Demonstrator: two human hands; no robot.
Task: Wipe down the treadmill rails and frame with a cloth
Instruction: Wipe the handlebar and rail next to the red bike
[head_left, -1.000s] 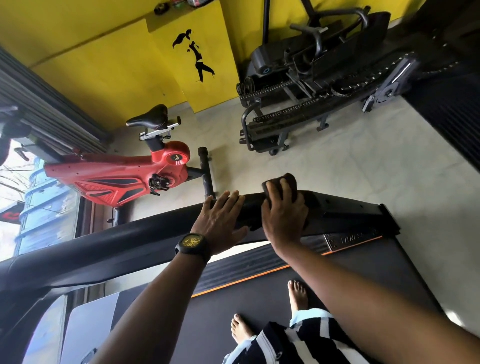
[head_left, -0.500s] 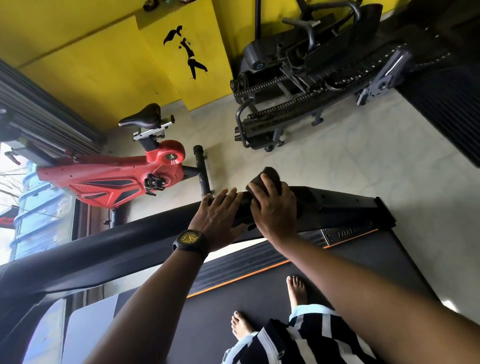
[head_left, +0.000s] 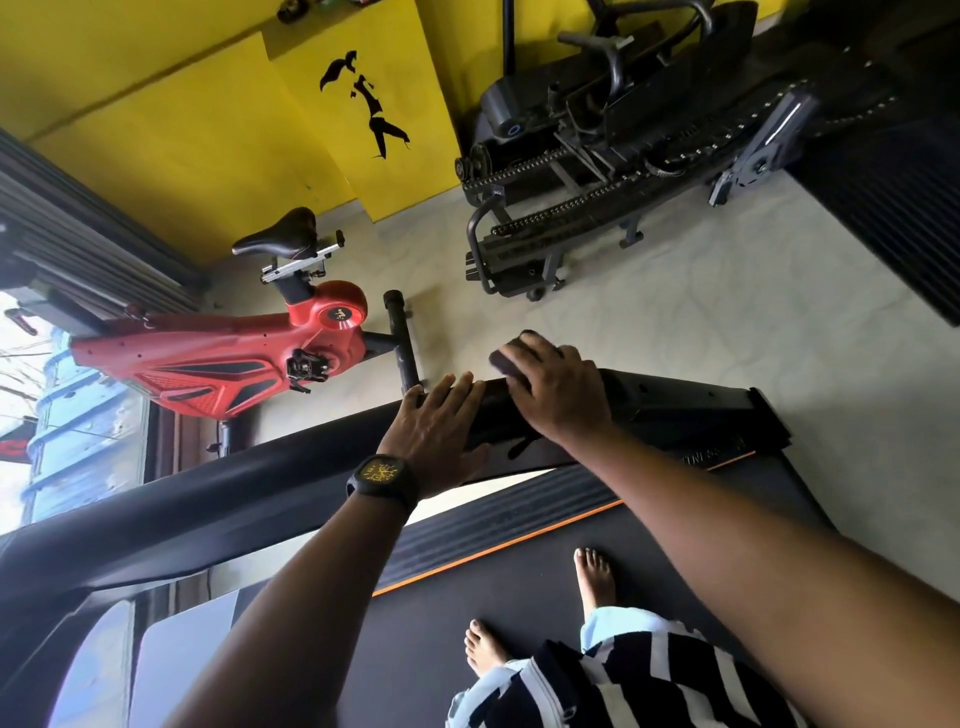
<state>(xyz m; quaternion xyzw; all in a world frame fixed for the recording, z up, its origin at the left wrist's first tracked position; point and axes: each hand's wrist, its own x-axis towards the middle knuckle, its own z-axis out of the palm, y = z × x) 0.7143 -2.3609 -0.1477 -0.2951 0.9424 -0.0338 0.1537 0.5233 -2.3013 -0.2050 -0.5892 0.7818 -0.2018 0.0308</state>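
- Two hands are set side by side on the black treadmill handrail (head_left: 208, 499). The right hand (head_left: 558, 395) is curved over a dark bunched cloth (head_left: 511, 353), which is pressed to the rail's far edge for wiping.
- The left hand (head_left: 434, 426) is laid flat beside it, fingers straight, probably for bracing.
- Beyond the hands, a red exercise bike (head_left: 234, 358) and a black stair machine (head_left: 623, 156) are parked well clear of the rail.

My right hand (head_left: 558, 395) covers most of the dark cloth (head_left: 506, 358), my right forearm (head_left: 727, 525) hides part of the small lettering (head_left: 712, 456) below it, and the handrail (head_left: 208, 499) runs off the left edge.
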